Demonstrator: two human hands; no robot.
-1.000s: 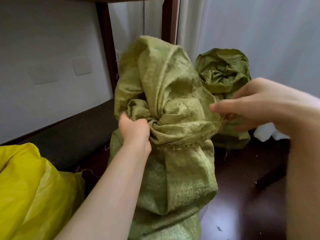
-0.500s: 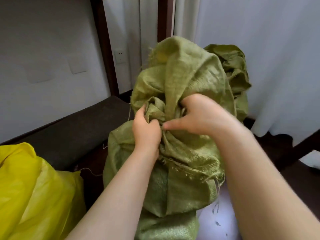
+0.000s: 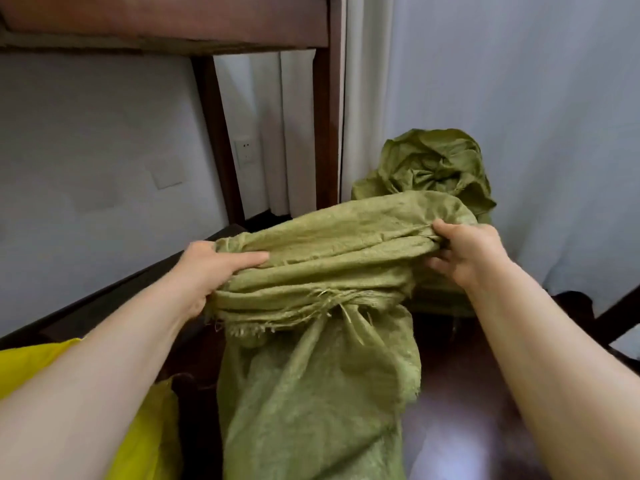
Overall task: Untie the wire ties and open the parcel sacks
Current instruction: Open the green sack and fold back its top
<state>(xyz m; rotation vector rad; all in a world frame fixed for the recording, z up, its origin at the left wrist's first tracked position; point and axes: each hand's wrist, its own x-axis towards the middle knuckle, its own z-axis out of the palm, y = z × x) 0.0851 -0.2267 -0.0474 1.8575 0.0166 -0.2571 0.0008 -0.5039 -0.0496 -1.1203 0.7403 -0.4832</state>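
A green woven sack stands upright in front of me on the dark floor. Its loose top is stretched sideways into a wide band between my hands. My left hand grips the left end of that band, thumb lying across the fabric. My right hand grips the right end, fingers curled into the folds. Frayed threads hang from the gathered neck at the sack's middle; no wire tie is visible there. A second green sack stands behind, its top bunched shut.
A yellow bag lies at the lower left. A dark wooden frame post rises behind the sacks, under a wooden shelf. White curtains hang at the right, and a wall socket sits on the back wall.
Both hands were close together at the sack's knotted neck; they have moved apart, pulling the top out into a wide horizontal band. The view has tilted up.
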